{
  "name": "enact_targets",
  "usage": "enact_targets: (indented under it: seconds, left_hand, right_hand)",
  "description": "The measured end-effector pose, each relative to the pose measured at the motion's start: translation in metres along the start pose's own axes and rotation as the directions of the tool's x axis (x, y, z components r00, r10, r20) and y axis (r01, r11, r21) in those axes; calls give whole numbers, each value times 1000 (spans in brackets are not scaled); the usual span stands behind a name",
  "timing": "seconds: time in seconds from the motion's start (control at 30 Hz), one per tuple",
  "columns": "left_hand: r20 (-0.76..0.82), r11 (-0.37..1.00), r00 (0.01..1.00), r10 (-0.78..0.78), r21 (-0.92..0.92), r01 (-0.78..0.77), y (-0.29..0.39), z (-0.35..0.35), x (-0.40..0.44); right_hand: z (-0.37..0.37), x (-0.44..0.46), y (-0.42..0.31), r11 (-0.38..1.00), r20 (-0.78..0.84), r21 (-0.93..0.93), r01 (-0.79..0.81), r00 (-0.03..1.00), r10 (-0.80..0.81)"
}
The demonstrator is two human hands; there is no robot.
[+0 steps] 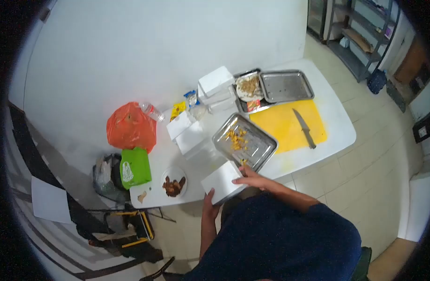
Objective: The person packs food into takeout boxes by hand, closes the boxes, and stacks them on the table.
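Observation:
At the table's front edge I hold a white box [223, 181] between both hands. My left hand [210, 202] grips its near left side, with the thumb up along the wall and the other fingers mostly hidden. My right hand [249, 179] is closed on its right side, fingers at the top edge. Just beyond the box lies a metal tray [259, 149] with yellow fries [236, 139] in it; a few more pieces show close to my right fingers. To the left, a plate [185, 175] bears browned meat pieces [173, 186].
A knife [304, 129] rests on a yellow cutting board [276, 122]. Behind stand more white boxes [216, 80], another metal tray [290, 86] and a plate of food [248, 88]. An orange bag [131, 129], a green bag [136, 166] and a bottle [152, 111] are at left.

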State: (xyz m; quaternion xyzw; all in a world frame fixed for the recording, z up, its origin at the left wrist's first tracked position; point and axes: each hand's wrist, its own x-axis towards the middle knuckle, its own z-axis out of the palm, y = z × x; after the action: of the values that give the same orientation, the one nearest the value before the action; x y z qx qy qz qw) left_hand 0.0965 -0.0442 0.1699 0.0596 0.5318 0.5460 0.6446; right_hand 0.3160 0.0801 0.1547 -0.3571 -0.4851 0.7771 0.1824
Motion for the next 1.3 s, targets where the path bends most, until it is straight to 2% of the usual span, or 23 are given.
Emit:
enact_targets:
  seconds: [0.03,0.1,0.2,0.27,0.37,0.43,0.5,0.57,0.6,0.63,0.83,0.9,0.97,1.03,1.1,1.2,1.3]
  left_hand:
    - [21,1000,999,24,14,-25,6,18,-10]
    - [44,998,998,37,40,-39,3,23,-5]
    - [86,995,992,88,30,-91,2,28,-3]
    - [54,995,994,96,30,-98,6,35,-8]
    - [-15,987,990,137,83,-135,-5,20,-2]
    - [-62,979,986,155,144,-145,-5,15,-1]
    - [-118,981,983,142,153,-124,1,18,-2]
    - [-33,969,977,211,141,-204,3,17,1]
    - [-34,974,980,197,125,-191,6,18,5]
    - [-43,978,983,180,111,-174,8,17,3]
    - [-132,974,973,189,150,-169,31,36,-8]
    - [-146,971,971,192,173,-166,43,44,-12]
    - [56,847,893,446,296,-441,32,32,-6]
    - [104,841,881,461,264,-471,33,27,-1]
    - [-7,962,967,254,106,-251,39,26,10]
    - [47,971,971,234,49,-236,45,11,28]
    - [-83,909,929,360,255,-329,51,5,37]
  right_hand:
    - [0,-9,-15,998,35,53,-14,999,12]
    - [0,-32,-47,997,0,43,-71,997,71]
    - [-8,-13,-10,997,0,69,-41,999,41]
    - [-9,-9,-8,997,22,58,-58,998,57]
    - [-10,10,17,999,36,36,36,999,-37]
    - [-5,2,-4,995,32,68,-67,997,65]
    - [4,-11,-36,997,3,0,-83,997,83]
    - [7,-16,-52,994,48,60,-88,995,85]
    - [15,-24,-73,991,-22,1,-134,991,134]
    - [5,2,-24,999,-16,47,-12,1000,13]
    - [22,1,-64,989,-34,123,-87,995,92]
    - [20,11,-50,985,-40,160,-63,997,70]
    - [24,9,-60,986,-59,161,-51,996,61]
    - [22,15,-57,989,-87,129,-79,992,90]
    - [27,14,-53,984,-105,141,-106,987,121]
    - [34,20,-52,984,-138,162,-71,986,94]
    - [43,28,-49,982,-195,153,-115,970,144]
